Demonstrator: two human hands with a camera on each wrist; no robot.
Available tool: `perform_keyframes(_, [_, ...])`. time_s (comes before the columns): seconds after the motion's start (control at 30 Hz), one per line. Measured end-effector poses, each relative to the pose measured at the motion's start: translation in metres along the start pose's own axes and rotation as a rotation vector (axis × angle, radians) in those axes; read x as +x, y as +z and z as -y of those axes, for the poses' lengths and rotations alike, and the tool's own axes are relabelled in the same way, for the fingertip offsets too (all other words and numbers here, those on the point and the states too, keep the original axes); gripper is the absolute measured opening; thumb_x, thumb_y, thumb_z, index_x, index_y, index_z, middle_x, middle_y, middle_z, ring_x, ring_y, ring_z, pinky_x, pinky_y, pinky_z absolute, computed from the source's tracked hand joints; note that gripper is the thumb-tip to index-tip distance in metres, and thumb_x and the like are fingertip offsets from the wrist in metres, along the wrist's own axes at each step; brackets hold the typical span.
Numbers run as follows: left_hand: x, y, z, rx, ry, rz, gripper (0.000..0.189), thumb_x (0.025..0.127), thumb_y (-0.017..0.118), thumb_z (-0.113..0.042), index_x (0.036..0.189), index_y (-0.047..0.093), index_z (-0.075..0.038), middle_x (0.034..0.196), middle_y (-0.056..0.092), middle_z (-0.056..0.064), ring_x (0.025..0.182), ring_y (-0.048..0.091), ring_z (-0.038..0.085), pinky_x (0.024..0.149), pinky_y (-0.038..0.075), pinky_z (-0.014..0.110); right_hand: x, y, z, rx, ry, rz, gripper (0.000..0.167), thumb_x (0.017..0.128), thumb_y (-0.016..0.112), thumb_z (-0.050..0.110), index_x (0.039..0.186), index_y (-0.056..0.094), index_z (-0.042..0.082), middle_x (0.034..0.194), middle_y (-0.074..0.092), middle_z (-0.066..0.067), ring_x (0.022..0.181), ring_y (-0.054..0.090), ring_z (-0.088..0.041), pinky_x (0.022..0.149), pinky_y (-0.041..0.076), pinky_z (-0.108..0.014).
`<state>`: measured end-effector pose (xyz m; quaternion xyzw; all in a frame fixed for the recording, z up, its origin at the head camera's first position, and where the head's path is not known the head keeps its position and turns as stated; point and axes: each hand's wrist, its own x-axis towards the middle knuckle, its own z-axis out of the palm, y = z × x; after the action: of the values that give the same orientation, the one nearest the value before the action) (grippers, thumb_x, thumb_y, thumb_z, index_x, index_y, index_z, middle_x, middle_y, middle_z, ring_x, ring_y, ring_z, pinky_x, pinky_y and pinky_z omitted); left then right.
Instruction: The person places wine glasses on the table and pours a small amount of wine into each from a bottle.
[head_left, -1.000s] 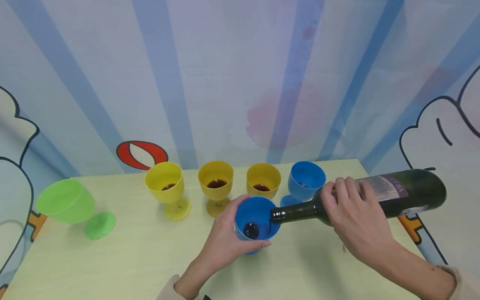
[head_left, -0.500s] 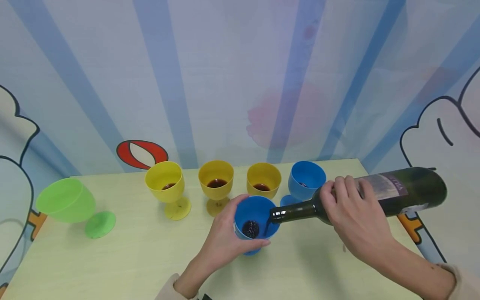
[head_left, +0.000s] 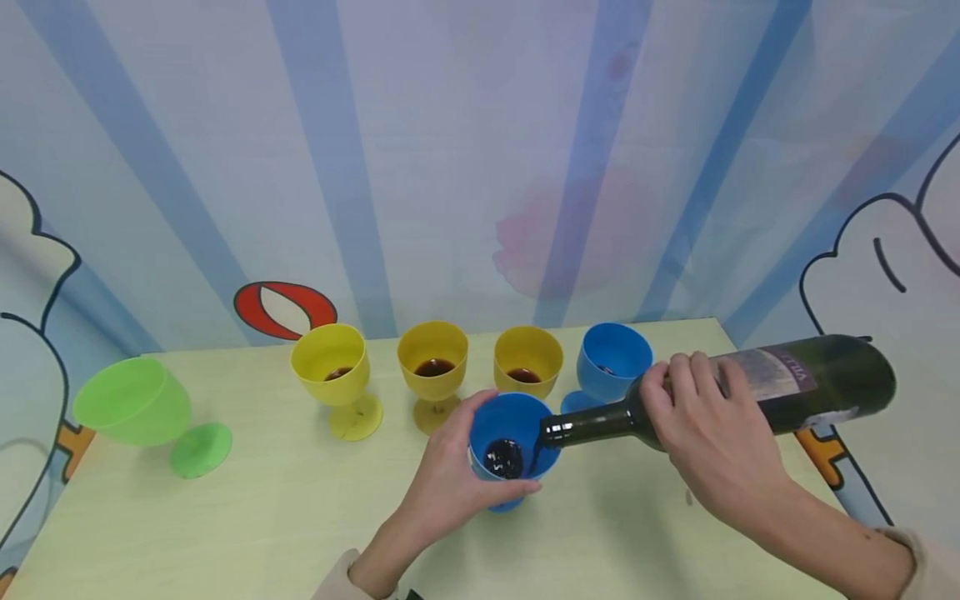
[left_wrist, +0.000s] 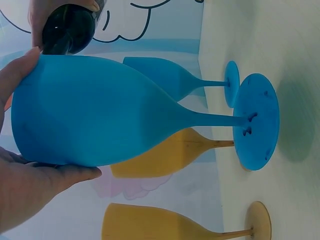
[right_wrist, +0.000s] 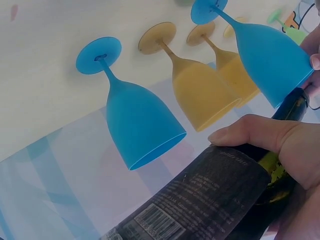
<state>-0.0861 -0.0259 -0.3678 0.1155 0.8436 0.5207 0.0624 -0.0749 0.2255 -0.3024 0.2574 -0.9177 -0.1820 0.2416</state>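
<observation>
My left hand (head_left: 450, 475) grips a blue goblet (left_wrist: 95, 110) around the bowl near its rim. In the left wrist view the goblet's foot shows close over the table. My right hand (head_left: 712, 433) holds a dark green wine bottle (head_left: 825, 383) around its shoulder, tipped so the neck points left. The bottle's mouth overlaps the goblet's right rim in the head view. A thin dark stream falls from it into the goblet, where dark liquid (head_left: 503, 459) pools at the bottom. The bottle's label (right_wrist: 190, 200) fills the lower part of the right wrist view.
Behind the held goblet stand a second blue goblet (head_left: 613, 362) and three yellow goblets, including the leftmost yellow goblet (head_left: 330, 362), with a little dark liquid in them. A green goblet (head_left: 135, 404) stands at the table's left. A printed backdrop (head_left: 450, 167) rises behind the table (head_left: 247, 525).
The dark pool in the held blue goblet looks somewhat larger, and the stream from the bottle shows more plainly. Both hands stay almost where they were.
</observation>
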Motion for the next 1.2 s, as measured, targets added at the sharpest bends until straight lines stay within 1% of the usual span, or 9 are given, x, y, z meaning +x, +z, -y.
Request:
perform_keyframes(0.2, [0.0005, 0.0004, 0.0006, -0.001, 0.007, 0.001, 0.086, 0.064, 0.081, -0.039, 0.135, 0.037, -0.017, 0.133, 0.043, 0.004, 0.121, 0.038, 0.029, 0.088, 0.042, 0.054, -0.0002, 0.0000, -0.0004, 0.001, -0.001, 0.009, 0.074, 0.045, 0.090, 0.014, 0.100, 0.046, -0.008, 0.090, 0.049, -0.028, 0.083, 0.048, -0.040, 0.076, 0.044, -0.053])
perform_keyframes(0.43, [0.0002, 0.0005, 0.0012, -0.005, 0.010, 0.002, 0.086, 0.064, 0.081, -0.039, 0.135, 0.037, -0.018, 0.133, 0.043, 0.004, 0.120, 0.038, 0.029, 0.088, 0.042, 0.053, -0.0008, 0.0000, 0.0002, -0.002, 0.007, 0.031, 0.071, 0.047, 0.090, 0.014, 0.100, 0.046, -0.007, 0.090, 0.049, -0.027, 0.083, 0.048, -0.040, 0.077, 0.044, -0.053])
perform_keyframes(0.6, [-0.0004, 0.0006, 0.0009, -0.008, 0.011, -0.002, 0.086, 0.064, 0.082, -0.039, 0.135, 0.037, -0.018, 0.132, 0.043, 0.004, 0.120, 0.038, 0.028, 0.088, 0.043, 0.053, -0.0011, 0.0000, 0.0005, 0.008, 0.015, 0.052, 0.071, 0.048, 0.090, 0.018, 0.099, 0.047, -0.006, 0.090, 0.049, -0.027, 0.083, 0.048, -0.039, 0.077, 0.044, -0.052])
perform_keyframes(0.83, [-0.0014, -0.0007, 0.0002, -0.002, 0.011, -0.004, 0.085, 0.064, 0.082, -0.039, 0.134, 0.038, -0.018, 0.132, 0.044, 0.004, 0.120, 0.038, 0.029, 0.087, 0.043, 0.053, -0.0020, 0.0012, 0.0026, 0.066, 0.049, 0.103, 0.077, 0.045, 0.091, 0.027, 0.101, 0.047, -0.004, 0.091, 0.050, -0.025, 0.084, 0.050, -0.038, 0.077, 0.043, -0.054])
perform_keyframes(0.97, [-0.0020, -0.0015, -0.0005, 0.002, 0.004, -0.004, 0.085, 0.064, 0.081, -0.039, 0.134, 0.038, -0.020, 0.132, 0.044, 0.003, 0.120, 0.038, 0.029, 0.086, 0.044, 0.052, -0.0026, 0.0027, 0.0043, 0.108, 0.064, 0.133, 0.080, 0.043, 0.091, 0.028, 0.102, 0.046, -0.003, 0.092, 0.051, -0.024, 0.086, 0.051, -0.038, 0.078, 0.043, -0.055])
perform_keyframes(1.2, [-0.0031, -0.0025, -0.0017, 0.007, -0.006, -0.007, 0.084, 0.064, 0.081, -0.039, 0.133, 0.038, -0.022, 0.132, 0.044, 0.003, 0.120, 0.038, 0.029, 0.087, 0.044, 0.053, -0.0051, 0.0072, 0.0070, 0.187, 0.106, 0.166, 0.074, 0.046, 0.089, 0.025, 0.101, 0.048, -0.003, 0.091, 0.053, -0.021, 0.085, 0.053, -0.037, 0.075, 0.043, -0.054])
